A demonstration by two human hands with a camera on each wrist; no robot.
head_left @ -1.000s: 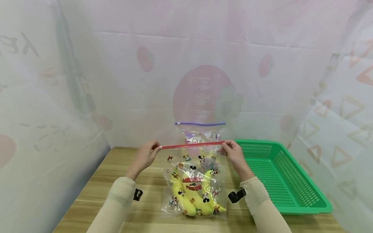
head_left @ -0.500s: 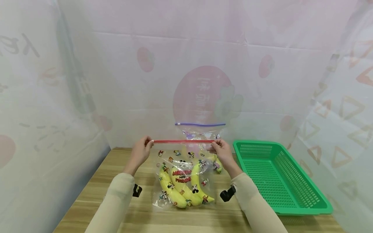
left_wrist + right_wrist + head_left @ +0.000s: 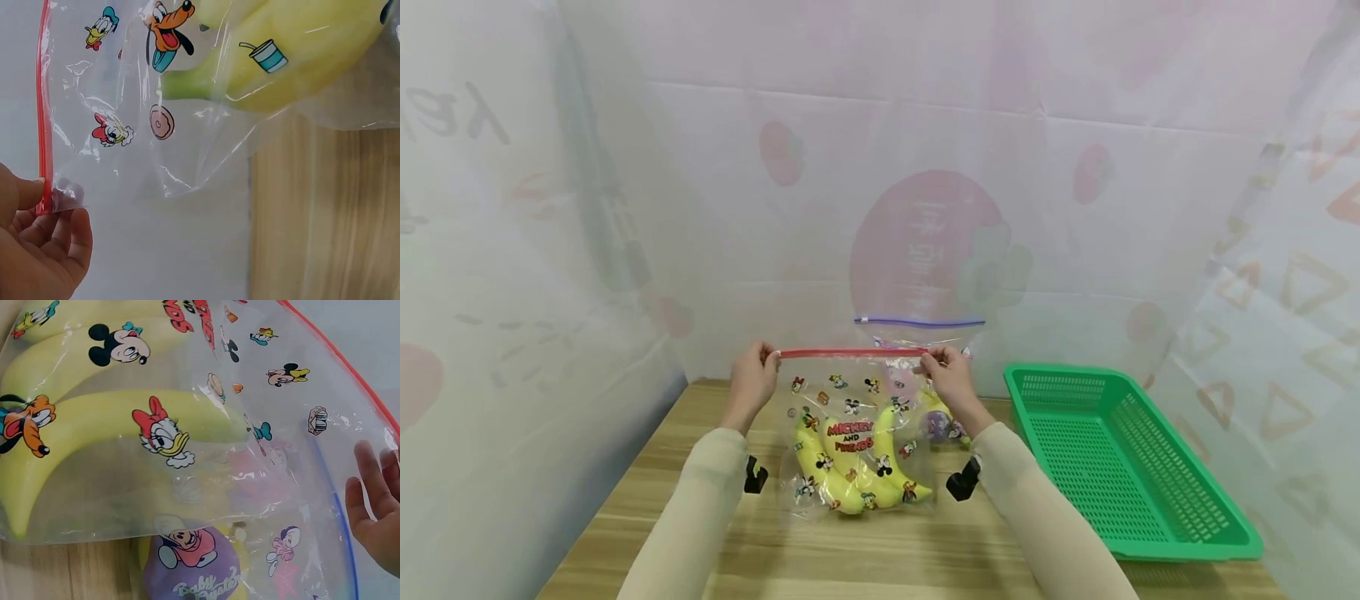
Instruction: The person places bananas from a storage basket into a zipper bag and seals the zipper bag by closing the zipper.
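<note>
A clear zip bag with a red zip strip and cartoon prints hangs upright between my hands. Several yellow bananas lie inside it, near its bottom. My left hand pinches the left end of the red strip; thumb and fingers meet at that corner in the left wrist view. At the strip's other end, my right hand grips the corner, with some fingertips spread behind the plastic in the right wrist view. Behind stands a second zip bag with a blue strip, partly hidden, with yellow and purple contents.
To the right, a green plastic basket with slotted walls sits on the wooden table. A pale printed curtain rises behind the table and along both sides. Black wrist cameras are strapped to the sleeves.
Both hands have carried the banana bag to the left and farther back. More of the second bag's contents now show on the right. The basket stays where it was.
</note>
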